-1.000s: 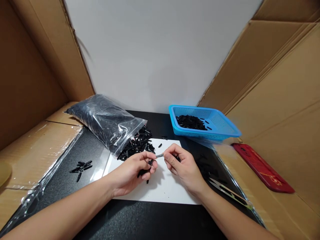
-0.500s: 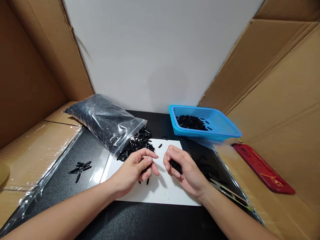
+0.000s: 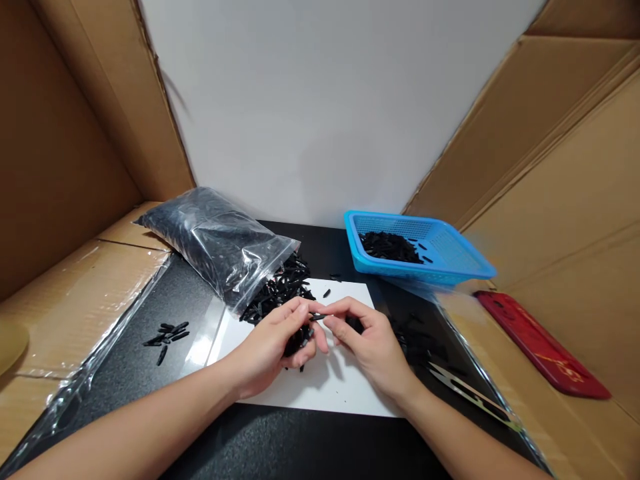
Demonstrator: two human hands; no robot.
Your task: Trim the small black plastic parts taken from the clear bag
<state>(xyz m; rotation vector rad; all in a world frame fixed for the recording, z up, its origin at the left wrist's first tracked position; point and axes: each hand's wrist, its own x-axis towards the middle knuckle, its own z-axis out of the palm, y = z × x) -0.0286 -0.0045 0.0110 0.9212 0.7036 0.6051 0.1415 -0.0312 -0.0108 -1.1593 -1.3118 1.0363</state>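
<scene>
- Since half a second ago: hands back together, fingertips meeting again over white sheet (image 3: 345, 387); view shifted slightly.
- Black tabletop (image 3: 280, 447) between cardboard walls (image 3: 565, 193).
- Clear plastic bag (image 3: 220, 243) of black pieces lying left, mouth spilling a pile (image 3: 280, 293) onto sheet.
- Blue basket (image 3: 450, 257) right rear, black pieces inside.
- Red flat object (image 3: 543, 350) far right.
- Thread snips (image 3: 470, 393) right of sheet.
- Left hand (image 3: 273, 343) curled closed around a bunch of black pieces, thumb and forefinger pinching small black piece (image 3: 318, 315).
- Right hand (image 3: 373, 343) pinching same piece's other end; more dark bits in palm.
</scene>
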